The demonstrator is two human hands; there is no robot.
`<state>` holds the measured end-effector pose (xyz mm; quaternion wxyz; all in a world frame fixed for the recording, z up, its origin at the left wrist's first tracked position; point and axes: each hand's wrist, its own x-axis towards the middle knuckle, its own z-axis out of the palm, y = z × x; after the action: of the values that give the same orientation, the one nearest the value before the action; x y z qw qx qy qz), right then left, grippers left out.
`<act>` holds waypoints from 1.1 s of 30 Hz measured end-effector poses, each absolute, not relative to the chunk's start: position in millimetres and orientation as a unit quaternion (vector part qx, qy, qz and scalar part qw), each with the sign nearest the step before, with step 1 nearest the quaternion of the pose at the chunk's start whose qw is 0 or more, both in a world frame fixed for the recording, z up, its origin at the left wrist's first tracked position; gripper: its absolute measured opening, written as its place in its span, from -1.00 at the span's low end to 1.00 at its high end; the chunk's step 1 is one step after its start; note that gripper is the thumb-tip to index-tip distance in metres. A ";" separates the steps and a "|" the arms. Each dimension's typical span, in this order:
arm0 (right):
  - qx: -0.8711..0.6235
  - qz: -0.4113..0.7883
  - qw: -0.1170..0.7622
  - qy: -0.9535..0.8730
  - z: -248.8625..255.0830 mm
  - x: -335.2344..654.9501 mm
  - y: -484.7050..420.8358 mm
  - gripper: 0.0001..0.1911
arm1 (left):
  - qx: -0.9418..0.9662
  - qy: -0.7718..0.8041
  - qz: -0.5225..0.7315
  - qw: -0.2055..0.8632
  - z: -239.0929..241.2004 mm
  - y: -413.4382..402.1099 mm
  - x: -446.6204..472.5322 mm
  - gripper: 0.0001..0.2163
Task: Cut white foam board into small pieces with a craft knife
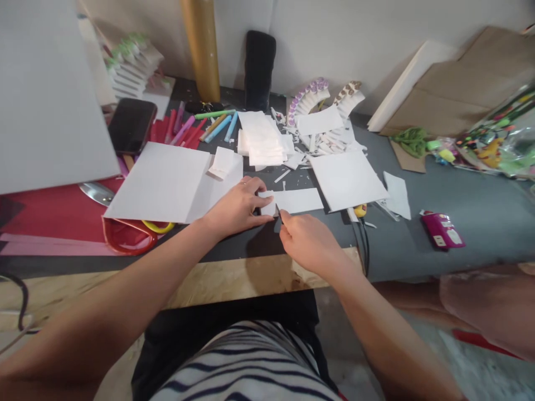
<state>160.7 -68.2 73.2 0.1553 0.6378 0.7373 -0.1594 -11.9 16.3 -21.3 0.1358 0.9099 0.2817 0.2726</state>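
A white strip is laid flat on the dark tabletop, directly between and just beyond the two hands. Its left end is overlapped by a small white piece, which is held down by the left hand, the thumb and fingers being closed narrowly about its edges. A slim dark blade is gripped in the right hand, the fingers curled tight, and its tip is held at the right edge of the small piece; whether the strip has been cut through cannot be told. The strip's bare length is stretched rightward, past the right hand's knuckles.

Beside the left wrist a large white sheet is spread, partly covering red-handled scissors. Farther back, stacked white rectangles and white offcuts are heaped, with coloured sticks scattered leftward.
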 end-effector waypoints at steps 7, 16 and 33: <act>0.639 -0.170 0.165 0.732 72.9 161.0 -78.2 -0.42 | 0.907 0.281 0.278 0.143 -21.3 16.9 -11.4 -0.74; 0.641 -0.158 0.175 0.730 71.3 158.8 -88.1 -0.40 | 0.904 0.278 0.286 0.151 -24.0 18.3 -11.6 -0.74; 0.641 -0.132 0.180 0.735 64.5 158.0 -107.6 -0.36 | 0.904 0.278 0.287 0.150 -22.6 18.8 -12.0 -0.76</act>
<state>158.0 -107.6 64.5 0.1805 0.6406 0.7346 -0.1320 -12.0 18.8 -22.6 0.1498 0.9042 0.2782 0.2875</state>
